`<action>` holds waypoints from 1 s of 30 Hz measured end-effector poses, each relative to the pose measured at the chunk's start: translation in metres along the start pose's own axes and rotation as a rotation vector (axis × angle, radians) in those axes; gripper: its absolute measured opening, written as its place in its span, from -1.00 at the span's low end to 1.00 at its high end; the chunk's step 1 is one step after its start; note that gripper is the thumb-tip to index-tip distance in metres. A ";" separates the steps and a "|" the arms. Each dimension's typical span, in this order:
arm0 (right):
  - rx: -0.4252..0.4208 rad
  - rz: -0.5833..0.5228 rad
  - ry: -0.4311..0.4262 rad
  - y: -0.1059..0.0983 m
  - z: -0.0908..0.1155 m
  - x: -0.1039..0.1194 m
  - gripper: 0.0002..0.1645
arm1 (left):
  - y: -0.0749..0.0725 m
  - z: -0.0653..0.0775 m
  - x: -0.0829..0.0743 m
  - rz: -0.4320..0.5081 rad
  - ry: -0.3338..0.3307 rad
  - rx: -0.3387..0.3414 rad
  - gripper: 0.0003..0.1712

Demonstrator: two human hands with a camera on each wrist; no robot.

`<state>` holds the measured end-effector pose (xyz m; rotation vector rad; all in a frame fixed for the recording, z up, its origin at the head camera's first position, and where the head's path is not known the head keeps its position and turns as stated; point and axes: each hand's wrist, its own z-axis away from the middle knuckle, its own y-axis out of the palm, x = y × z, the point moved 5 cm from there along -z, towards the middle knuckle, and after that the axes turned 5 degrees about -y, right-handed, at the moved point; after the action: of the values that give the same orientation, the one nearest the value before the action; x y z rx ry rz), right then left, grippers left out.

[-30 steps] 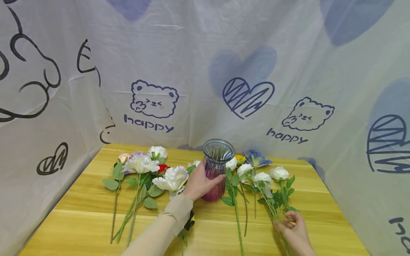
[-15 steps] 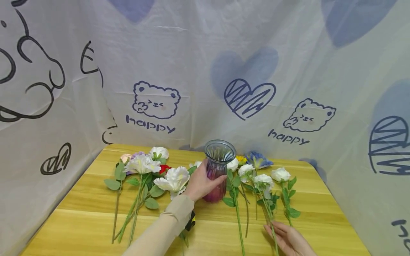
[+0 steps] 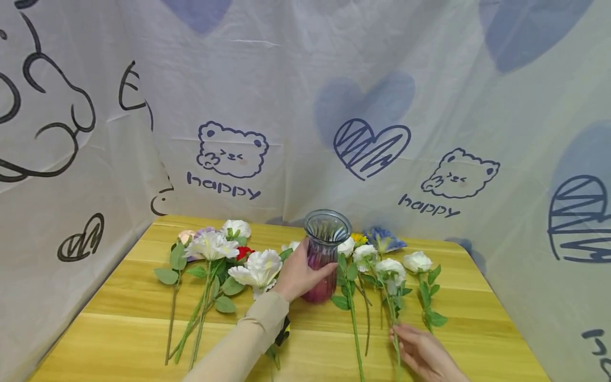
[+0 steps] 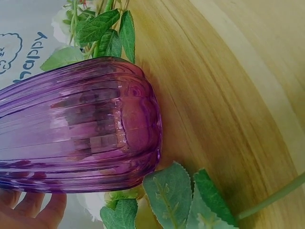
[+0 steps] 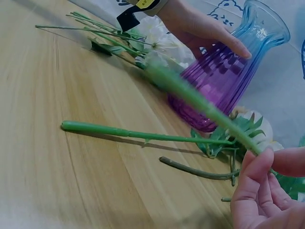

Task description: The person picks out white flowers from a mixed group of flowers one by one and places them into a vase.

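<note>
Fingers occupied on both hands: left hand [image 3: 298, 273] curled round glass, right hand [image 3: 425, 350] pinching a stem. Yellow wood-grained table [image 3: 305, 355] beneath. Upright near its middle, in the left hand's grip: tall fluted glass vase [image 3: 326, 249], translucent, smoky blue at the flared rim, purple to pink below. To its right, ruffled white flower [image 3: 391, 270] with slim green stem, pinched low down. Head view alone gives the flared blue bloom [image 3: 384, 240] and small yellow bloom [image 3: 359, 238] behind. Left wrist view brings the vase's rounded, lobed base up close. Right wrist view has the held stem's free end, blurred, angled toward the vase; head view barely shows it.
</note>
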<state>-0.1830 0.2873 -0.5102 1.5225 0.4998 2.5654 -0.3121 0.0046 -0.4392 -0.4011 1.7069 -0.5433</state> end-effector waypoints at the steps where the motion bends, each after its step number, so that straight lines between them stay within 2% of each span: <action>1: 0.000 -0.003 -0.001 0.001 0.000 0.000 -0.11 | 0.000 0.000 0.000 -0.001 0.003 -0.002 -0.01; 4: 0.002 0.004 -0.006 0.002 -0.001 0.000 0.06 | -0.001 0.002 -0.001 -0.002 0.011 -0.003 -0.02; 9: -0.027 0.021 -0.030 0.009 -0.001 0.005 0.04 | -0.001 0.002 -0.001 0.001 0.018 -0.006 -0.02; 15: -0.085 0.050 -0.120 0.020 0.000 0.018 -0.04 | -0.002 0.001 -0.001 0.004 0.019 -0.003 0.01; 18: -0.109 0.067 -0.178 0.028 0.002 0.029 -0.13 | -0.001 -0.001 -0.002 0.006 0.011 0.005 0.03; 21: -0.137 0.093 -0.256 0.038 0.002 0.042 -0.33 | -0.001 -0.001 -0.003 0.008 0.000 0.012 0.04; 24: -0.138 0.140 -0.344 0.047 0.004 0.057 -0.39 | -0.001 -0.001 -0.003 0.009 -0.002 0.015 0.04; 28: -0.097 0.200 -0.465 0.062 0.006 0.078 -0.14 | -0.001 0.000 -0.002 0.008 -0.010 0.009 0.03; 30: -0.081 0.211 -0.525 0.070 0.007 0.088 -0.08 | -0.001 0.000 -0.001 0.005 -0.010 0.006 0.02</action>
<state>-0.2153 0.2461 -0.4102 2.2070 0.1760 2.1413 -0.3114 0.0047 -0.4378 -0.3941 1.6961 -0.5419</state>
